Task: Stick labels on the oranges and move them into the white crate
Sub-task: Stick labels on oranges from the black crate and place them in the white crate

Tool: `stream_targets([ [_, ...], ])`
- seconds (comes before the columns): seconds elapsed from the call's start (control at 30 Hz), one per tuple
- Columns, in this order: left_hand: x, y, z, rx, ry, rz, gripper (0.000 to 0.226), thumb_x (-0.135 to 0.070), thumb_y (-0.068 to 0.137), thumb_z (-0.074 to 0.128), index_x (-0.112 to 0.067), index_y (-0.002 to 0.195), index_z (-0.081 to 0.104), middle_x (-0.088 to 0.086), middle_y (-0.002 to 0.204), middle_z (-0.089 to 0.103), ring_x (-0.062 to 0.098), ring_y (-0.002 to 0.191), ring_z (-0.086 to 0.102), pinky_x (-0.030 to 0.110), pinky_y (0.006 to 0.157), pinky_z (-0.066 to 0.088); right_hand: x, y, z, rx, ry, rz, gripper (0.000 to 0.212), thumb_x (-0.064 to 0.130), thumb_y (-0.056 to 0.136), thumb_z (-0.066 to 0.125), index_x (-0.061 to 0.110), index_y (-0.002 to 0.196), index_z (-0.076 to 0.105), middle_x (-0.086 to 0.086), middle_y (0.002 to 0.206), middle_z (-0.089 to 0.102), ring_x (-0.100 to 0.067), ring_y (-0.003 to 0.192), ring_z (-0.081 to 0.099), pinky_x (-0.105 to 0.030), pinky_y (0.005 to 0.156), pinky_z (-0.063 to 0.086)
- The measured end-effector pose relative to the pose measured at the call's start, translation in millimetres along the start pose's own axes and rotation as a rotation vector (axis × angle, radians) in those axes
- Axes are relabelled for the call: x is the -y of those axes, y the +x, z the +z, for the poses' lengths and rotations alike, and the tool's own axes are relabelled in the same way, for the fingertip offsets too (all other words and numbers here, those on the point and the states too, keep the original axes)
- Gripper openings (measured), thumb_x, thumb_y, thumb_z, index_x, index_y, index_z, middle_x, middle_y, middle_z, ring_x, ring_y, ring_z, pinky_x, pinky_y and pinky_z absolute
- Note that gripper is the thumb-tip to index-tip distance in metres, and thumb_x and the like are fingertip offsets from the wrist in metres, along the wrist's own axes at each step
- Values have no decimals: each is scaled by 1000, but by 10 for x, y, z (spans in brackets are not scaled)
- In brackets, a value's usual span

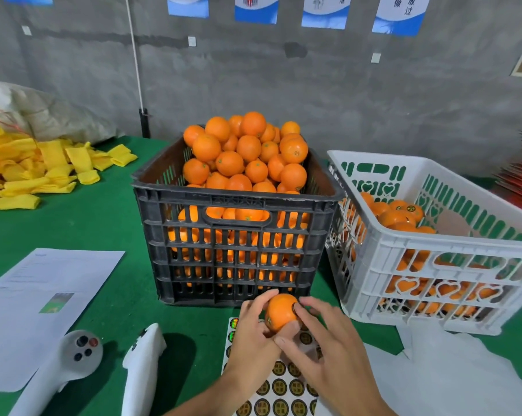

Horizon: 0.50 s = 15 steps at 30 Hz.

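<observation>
Head view showed both hands working one orange (279, 311) low in front of the black crate (235, 211). The left hand (253, 331) cupped the fruit from the left and below, fingers curled round it. The right hand (329, 349) met it from the right, thumb and forefinger tips curled against the skin where a dark round label (294, 307) sat at the upper right edge, apparently being pressed down. A second small sticker seemed to show on the orange's lower left, though it was too small to be sure.

Beneath the hands lay the label sheet (279, 388) on the green worktop (109, 223), with some spots already peeled. The white crate (434, 265) stood just to the right, partly filled with labelled oranges, while the black crate was heaped above its rim.

My judgement of the risks: if the label's edge was not rubbed flat on the curved, pitted skin, it could lift or crease and come away once the fruit rolled against others. Dropping the orange into the white crate instead of setting it down could bruise it. A careless reach back to the heap might also nudge a top orange off, since several sat above the rim.
</observation>
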<state>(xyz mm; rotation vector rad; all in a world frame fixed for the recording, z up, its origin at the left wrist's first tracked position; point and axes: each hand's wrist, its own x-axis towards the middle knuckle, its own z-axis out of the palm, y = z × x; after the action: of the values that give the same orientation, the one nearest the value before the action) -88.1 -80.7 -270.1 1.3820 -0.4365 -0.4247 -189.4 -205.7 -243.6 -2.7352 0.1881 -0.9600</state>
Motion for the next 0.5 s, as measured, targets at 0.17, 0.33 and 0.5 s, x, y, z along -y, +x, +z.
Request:
stream_targets([
  [0.17,-525,18,0,-47,37,89,66,-42,62,91,-48,124,69,-9,125,64,18,96,77,30,75,63,76,81,-36,-179,-44,-175,64,38,92,60,11,150,51,2,162,41,-19,141,49,-31,118,36],
  [0.33,-1288,177,332,15,262,336,68,-61,61,83,-60,125,62,-9,90,70,11,82,71,30,80,61,32,549,-471,-515,-135,-185,63,28,94,67,3,147,44,-13,155,47,-26,144,45,-38,120,36],
  [0.5,-2144,619,915,131,517,596,75,-73,69,70,-45,138,62,-18,102,74,-7,85,66,20,81,55,-232,1084,-1057,-740,-220,-64,54,18,100,63,-4,146,47,-18,155,46,-31,143,46,-40,120,34],
])
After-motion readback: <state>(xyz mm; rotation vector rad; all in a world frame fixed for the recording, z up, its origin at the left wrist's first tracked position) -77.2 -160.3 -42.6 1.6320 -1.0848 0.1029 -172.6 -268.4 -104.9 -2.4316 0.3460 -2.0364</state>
